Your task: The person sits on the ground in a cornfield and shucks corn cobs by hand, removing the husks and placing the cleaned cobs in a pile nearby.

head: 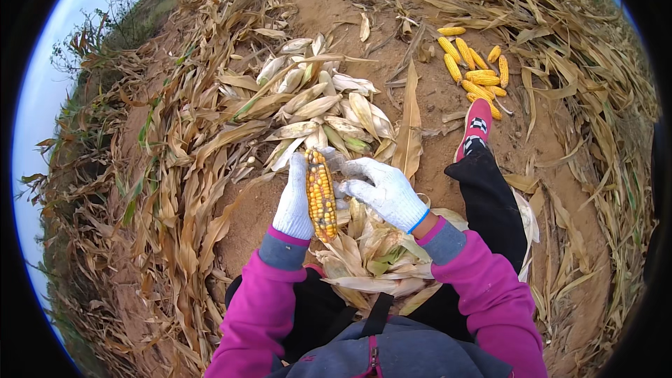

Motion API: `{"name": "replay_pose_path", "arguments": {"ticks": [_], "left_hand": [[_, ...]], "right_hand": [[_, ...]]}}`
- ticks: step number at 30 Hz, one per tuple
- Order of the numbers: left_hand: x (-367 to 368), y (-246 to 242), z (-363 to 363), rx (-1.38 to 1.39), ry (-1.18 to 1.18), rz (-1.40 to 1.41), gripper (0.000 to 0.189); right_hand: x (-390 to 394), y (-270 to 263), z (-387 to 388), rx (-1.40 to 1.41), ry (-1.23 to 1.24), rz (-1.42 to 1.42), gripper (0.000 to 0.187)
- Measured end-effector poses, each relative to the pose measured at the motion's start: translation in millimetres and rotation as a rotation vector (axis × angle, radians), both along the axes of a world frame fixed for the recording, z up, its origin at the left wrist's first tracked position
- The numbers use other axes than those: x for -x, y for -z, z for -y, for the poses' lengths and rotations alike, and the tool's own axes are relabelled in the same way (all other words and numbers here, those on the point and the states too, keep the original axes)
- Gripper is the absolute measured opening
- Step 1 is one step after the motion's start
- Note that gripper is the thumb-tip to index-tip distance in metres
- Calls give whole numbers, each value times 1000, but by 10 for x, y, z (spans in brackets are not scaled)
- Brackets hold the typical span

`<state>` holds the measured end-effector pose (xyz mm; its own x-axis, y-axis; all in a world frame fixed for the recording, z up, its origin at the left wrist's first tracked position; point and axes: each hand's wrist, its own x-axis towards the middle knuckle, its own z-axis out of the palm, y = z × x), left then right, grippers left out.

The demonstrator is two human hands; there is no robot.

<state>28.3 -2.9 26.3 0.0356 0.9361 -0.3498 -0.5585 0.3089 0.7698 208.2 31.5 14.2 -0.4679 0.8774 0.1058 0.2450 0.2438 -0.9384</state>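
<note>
A bare yellow corn cob point(321, 197) with dark, discoloured patches among its kernels stands nearly upright in my left hand point(295, 199), which wears a white knitted glove. My left fingers wrap behind the cob and are mostly hidden by it. Just right of the cob is my right hand point(386, 191), gloved in white with a blue cuff edge. Its fingers are apart and hold nothing I can make out; whether a fingertip touches the cob is unclear. Loose peeled husks point(373, 268) lie below both hands, between my legs.
Beyond my hands lies a heap of corn ears in pale husks point(320, 100). Several bare yellow cobs point(478, 76) rest on the soil at upper right, by my red shoe point(476, 126). Dry corn stalks point(184, 189) cover the left; more stalks point(583, 63) line the right.
</note>
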Motion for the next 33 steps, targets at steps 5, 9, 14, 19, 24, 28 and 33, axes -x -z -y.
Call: {"name": "replay_pose_path", "arguments": {"ticks": [5, 9, 14, 19, 24, 28, 33], "left_hand": [[-52, 43, 16, -75, 127, -82, 59], [-108, 38, 32, -71, 143, -140, 54], [-166, 8, 22, -79, 131, -242, 47], [-111, 148, 19, -253, 166, -480, 43], [-184, 130, 79, -87, 127, -345, 51], [-95, 119, 54, 33, 14, -59, 60], [71, 86, -20, -7, -142, 90, 54]], "right_hand": [[29, -98, 74, 101, 14, -46, 32], [-56, -133, 29, 75, 18, -19, 31], [-111, -188, 42, 371, -3, -147, 28], [-97, -190, 23, 415, -23, -115, 26], [4, 126, 47, 133, 12, -21, 29], [-81, 293, 18, -35, -206, 491, 28], [-271, 731, 207, -65, -399, 1076, 37]]}}
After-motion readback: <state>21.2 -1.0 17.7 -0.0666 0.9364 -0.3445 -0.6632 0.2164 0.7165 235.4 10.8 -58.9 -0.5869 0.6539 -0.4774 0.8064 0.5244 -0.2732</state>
